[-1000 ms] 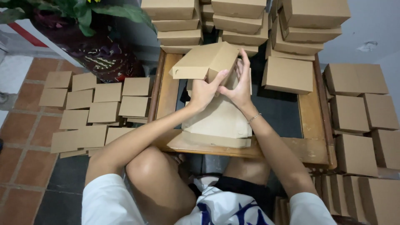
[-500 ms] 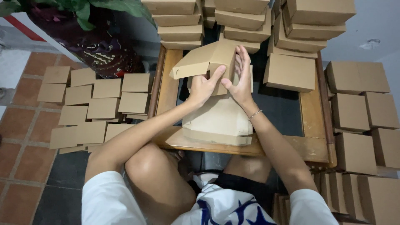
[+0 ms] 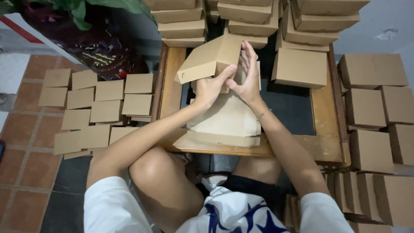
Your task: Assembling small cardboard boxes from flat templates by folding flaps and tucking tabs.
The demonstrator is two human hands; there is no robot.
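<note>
A half-folded brown cardboard box [image 3: 207, 60] is tilted above a small wooden table [image 3: 321, 149]. My left hand [image 3: 210, 88] grips its lower side, thumb pressed up against the box's edge. My right hand [image 3: 248, 77] is flat and upright against the box's right side, fingers pointing away from me. Under my hands lies a stack of flat, unfolded box blanks [image 3: 226, 123] on the table's near edge.
One finished box [image 3: 300, 67] sits on the table at the right. Stacks of folded boxes [image 3: 254, 15] line the far side, and more [image 3: 373, 105] fill the right. Flat cardboard pieces [image 3: 97, 105] cover the tiled floor at left, by a potted plant [image 3: 82, 26].
The box has been lifted and tilted a little further away from me. My right hand has straightened flat against its side, and my left thumb has slid up to the edge.
</note>
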